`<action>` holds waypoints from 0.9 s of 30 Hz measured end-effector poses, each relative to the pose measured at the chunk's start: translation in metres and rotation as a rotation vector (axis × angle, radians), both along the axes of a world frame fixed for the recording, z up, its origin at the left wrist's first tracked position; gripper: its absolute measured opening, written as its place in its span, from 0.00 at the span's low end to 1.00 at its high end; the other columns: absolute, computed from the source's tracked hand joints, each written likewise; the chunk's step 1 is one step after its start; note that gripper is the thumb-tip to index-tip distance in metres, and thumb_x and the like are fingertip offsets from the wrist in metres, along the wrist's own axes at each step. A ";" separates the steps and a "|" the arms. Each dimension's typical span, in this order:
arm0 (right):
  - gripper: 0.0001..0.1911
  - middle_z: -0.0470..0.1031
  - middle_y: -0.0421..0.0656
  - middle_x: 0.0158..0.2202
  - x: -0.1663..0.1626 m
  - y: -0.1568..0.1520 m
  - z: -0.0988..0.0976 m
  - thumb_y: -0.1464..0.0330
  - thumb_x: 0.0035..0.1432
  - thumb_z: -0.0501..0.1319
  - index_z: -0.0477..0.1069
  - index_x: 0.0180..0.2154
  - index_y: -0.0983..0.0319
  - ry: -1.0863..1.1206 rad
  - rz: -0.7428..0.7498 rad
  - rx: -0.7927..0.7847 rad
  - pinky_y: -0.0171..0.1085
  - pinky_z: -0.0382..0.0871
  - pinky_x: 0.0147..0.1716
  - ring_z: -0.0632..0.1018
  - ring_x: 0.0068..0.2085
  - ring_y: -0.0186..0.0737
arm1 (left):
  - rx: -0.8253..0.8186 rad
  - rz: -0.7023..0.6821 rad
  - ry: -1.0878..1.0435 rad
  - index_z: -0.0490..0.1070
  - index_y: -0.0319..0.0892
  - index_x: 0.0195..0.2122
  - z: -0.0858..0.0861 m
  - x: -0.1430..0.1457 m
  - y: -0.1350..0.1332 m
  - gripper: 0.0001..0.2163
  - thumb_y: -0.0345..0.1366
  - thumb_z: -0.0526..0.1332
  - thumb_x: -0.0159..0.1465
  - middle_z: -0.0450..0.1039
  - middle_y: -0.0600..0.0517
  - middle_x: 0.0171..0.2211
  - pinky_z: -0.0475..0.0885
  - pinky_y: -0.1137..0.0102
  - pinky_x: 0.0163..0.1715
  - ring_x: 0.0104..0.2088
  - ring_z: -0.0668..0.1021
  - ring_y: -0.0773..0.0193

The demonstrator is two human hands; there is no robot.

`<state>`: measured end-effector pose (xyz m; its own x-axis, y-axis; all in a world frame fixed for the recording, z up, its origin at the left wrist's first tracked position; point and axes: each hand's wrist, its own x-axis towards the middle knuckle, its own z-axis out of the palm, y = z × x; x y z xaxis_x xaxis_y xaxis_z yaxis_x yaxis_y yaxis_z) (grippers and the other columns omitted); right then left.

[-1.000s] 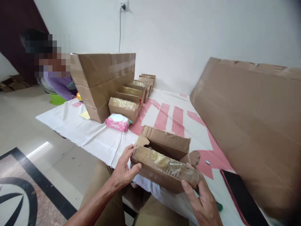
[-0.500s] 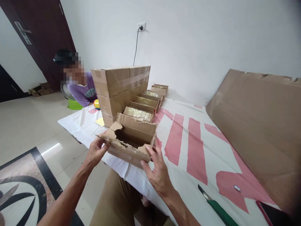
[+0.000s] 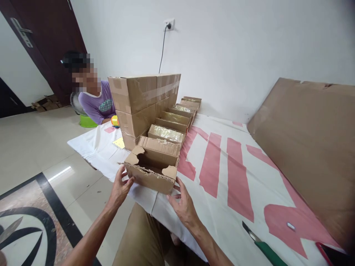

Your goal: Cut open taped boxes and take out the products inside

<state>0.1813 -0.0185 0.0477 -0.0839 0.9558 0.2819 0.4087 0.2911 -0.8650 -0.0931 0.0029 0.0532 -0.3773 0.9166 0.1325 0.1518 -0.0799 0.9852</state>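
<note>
A small open brown cardboard box [image 3: 151, 168] with torn flaps sits at the near edge of the tabletop [image 3: 222, 184], which wears a white cloth with big pink marks. The left hand [image 3: 120, 186] holds the box's left end, fingers curled on the near wall. The right hand [image 3: 183, 205] touches its right near corner with fingers spread and loose, not closed around it. No words can be read on the box.

Right behind it stands a row of small brown boxes with shiny tape on top [image 3: 173, 123], running toward the far edge. Beside that row, on its left, is a tall stack of big taped brown boxes [image 3: 144, 103]. A small yellow card [image 3: 119, 143] lies by the foot of the stack. The pink marks on the cloth look like big letters, but they cannot be read.

A wide flat sheet of brown cardboard [image 3: 307, 147] leans along the right edge. Near the right near corner lie a green-handled knife [image 3: 263, 247], a small silver bit [image 3: 290, 226] and a dark phone [image 3: 332, 255].

Past the far left corner sits another person in a purple shirt [image 3: 97, 105], next to a green bowl [image 3: 88, 121].
</note>
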 end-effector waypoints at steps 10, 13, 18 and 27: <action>0.42 0.66 0.55 0.66 -0.038 0.007 -0.035 0.70 0.56 0.63 0.54 0.71 0.58 0.103 -0.061 0.097 0.48 0.80 0.47 0.73 0.62 0.55 | 0.004 0.035 0.113 0.66 0.42 0.61 0.012 -0.001 0.037 0.36 0.54 0.70 0.55 0.75 0.40 0.54 0.75 0.54 0.53 0.54 0.77 0.49; 0.41 0.63 0.55 0.68 -0.037 0.005 -0.045 0.72 0.56 0.61 0.55 0.70 0.59 0.099 -0.071 0.112 0.49 0.79 0.49 0.70 0.65 0.56 | 0.011 0.038 0.108 0.66 0.41 0.61 0.009 0.001 0.033 0.36 0.53 0.70 0.55 0.73 0.38 0.58 0.74 0.53 0.56 0.59 0.75 0.47; 0.40 0.64 0.56 0.67 -0.040 0.002 -0.060 0.74 0.55 0.60 0.56 0.69 0.60 0.126 -0.047 0.099 0.49 0.79 0.52 0.71 0.64 0.54 | 0.003 0.057 0.069 0.66 0.43 0.61 -0.003 0.000 0.031 0.35 0.53 0.71 0.56 0.70 0.38 0.61 0.75 0.52 0.56 0.63 0.72 0.44; 0.29 0.75 0.54 0.58 -0.025 -0.001 -0.027 0.71 0.55 0.60 0.69 0.60 0.62 0.178 -0.047 0.011 0.42 0.81 0.42 0.79 0.54 0.50 | 0.041 0.064 -0.056 0.61 0.46 0.65 -0.019 -0.005 0.034 0.40 0.52 0.74 0.54 0.66 0.38 0.65 0.73 0.53 0.59 0.64 0.72 0.45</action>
<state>0.1563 -0.0196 0.0204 0.0126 0.9541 0.2992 0.2631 0.2855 -0.9216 -0.0979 0.0365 0.0340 -0.4431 0.8844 0.1467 0.1030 -0.1123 0.9883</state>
